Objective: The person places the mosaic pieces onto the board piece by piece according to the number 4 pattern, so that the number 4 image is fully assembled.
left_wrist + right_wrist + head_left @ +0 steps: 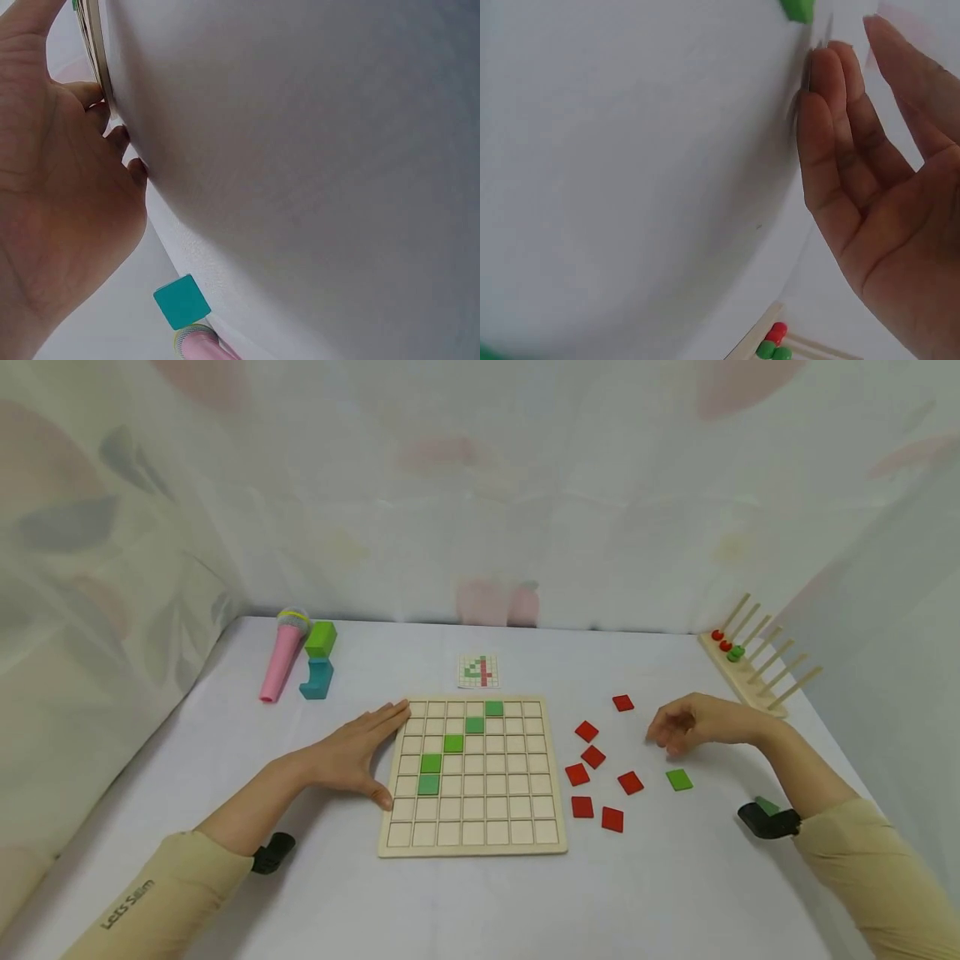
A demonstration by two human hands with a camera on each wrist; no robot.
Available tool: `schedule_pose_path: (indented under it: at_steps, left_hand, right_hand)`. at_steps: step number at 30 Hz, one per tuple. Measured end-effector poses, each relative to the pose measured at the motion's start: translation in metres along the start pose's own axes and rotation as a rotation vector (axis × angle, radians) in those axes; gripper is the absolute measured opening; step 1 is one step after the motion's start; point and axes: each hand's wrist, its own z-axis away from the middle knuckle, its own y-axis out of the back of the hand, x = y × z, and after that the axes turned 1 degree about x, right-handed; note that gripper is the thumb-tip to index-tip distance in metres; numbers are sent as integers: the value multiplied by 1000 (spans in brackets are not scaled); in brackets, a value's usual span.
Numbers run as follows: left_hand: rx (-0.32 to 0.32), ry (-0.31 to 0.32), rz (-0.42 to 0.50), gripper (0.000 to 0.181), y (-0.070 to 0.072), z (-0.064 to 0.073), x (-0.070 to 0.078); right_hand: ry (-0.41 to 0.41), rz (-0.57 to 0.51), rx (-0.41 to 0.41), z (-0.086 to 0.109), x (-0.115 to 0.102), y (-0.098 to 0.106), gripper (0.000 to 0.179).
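My left hand [352, 752] rests along the left edge of a wooden grid board [480, 856], its fingers straight and its thumb spread toward the near corner. Several green square tiles [453, 743] lie in the board's cells in a slanting row. To the right of the board my right hand [693, 725] hovers just above the table; its fingers are loosely bent, with nothing between fingers and thumb in the right wrist view. A green tile [679, 779] lies just below it. Several red tiles [593, 757] are scattered between that hand and the board.
A small pattern card [478, 672] lies behind the board. At the back left are a pink toy microphone [281, 660], a green block [321, 639] and a teal block [317, 679]. A wooden peg stand [738, 672] with red and green beads stands at the back right.
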Motion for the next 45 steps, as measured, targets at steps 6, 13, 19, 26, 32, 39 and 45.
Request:
schedule_pose_path:
  at_steps: [6,13,19,26,32,39,45]
  left_hand:
    - [-2,-4,-3,142,0,1,-1]
    - [-4,-1,-10,142,0,1,-1]
    - [-6,0,-7,142,1,1,0]
    - [-7,-6,-9,142,1,0,1]
    - [-5,-13,-13,142,0,1,0]
    - [-6,-15,-13,142,0,0,0]
    - [-3,-16,-14,142,0,0,0]
  right_hand:
    - [48,-59,-94,4,9,-1,29]
    - [77,-42,-145,5,16,-5,33]
    - [87,-19,-143,6,17,-9,32]
    - [87,47,-114,7,14,-13,29]
    - [112,87,-91,7,13,-15,30]
    - [136,79,-88,7,15,-16,27]
    - [116,77,-91,8,13,-15,23]
